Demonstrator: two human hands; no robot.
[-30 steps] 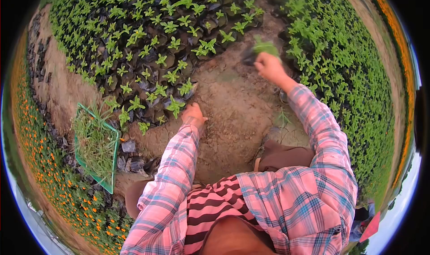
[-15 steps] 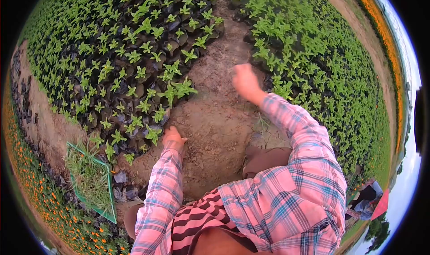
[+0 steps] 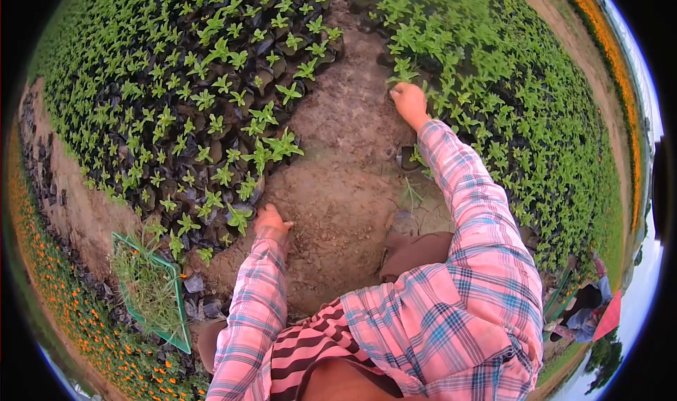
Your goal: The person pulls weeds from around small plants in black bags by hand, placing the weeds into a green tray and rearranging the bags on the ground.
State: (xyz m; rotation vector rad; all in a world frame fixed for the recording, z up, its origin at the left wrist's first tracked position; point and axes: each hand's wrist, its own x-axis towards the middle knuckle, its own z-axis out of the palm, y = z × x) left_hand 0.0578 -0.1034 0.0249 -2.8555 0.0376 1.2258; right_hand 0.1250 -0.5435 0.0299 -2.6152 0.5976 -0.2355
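Hands are apart. Left hand (image 3: 271,223), 8 o'clock: thumb spread, beside seedlings (image 3: 240,218). Right hand (image 3: 411,105), 1 o'clock: near dense plants (image 3: 462,98); grip indeterminable.

Brown bare soil (image 3: 342,182) carries dense green seedlings (image 3: 218,84) in dark bags (image 3: 151,158).

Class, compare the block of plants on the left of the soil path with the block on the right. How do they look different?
The left block shows plenty of dark wrapping between its plants; the right block mostly hides its own under leaves. The left block's plants look separate, while the right block's merge into denser foliage. Both are low, green and leafy.
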